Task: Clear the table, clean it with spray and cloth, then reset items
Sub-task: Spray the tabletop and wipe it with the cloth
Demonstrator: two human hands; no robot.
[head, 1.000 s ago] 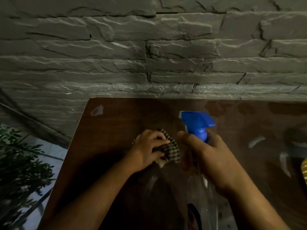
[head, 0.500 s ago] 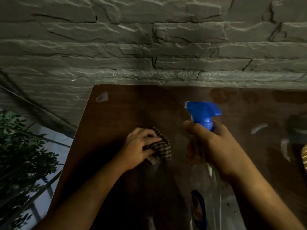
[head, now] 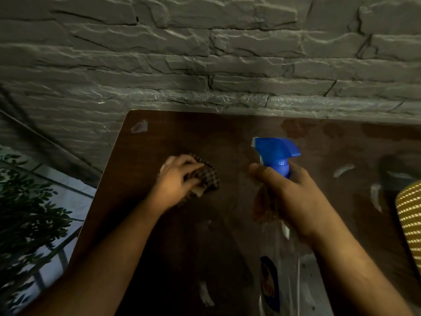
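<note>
**Cloth and spray bottle over the dark wood tabletop**

The left hand (head: 180, 179) presses a bunched, brown-checked woven cloth (head: 205, 179) onto the glossy dark brown wood-grain tabletop (head: 159, 137), its grip curled round the fabric. The right hand (head: 293, 197) holds a clear plastic spray bottle with a blue trigger head (head: 276, 153), grip wrapped round the neck. The bottle's long axis runs from the viewer toward the rough grey stone-brick wall (head: 205, 53); its nozzle points left. A ribbed yellow woven object (head: 410, 215) sits at the right edge.
</note>
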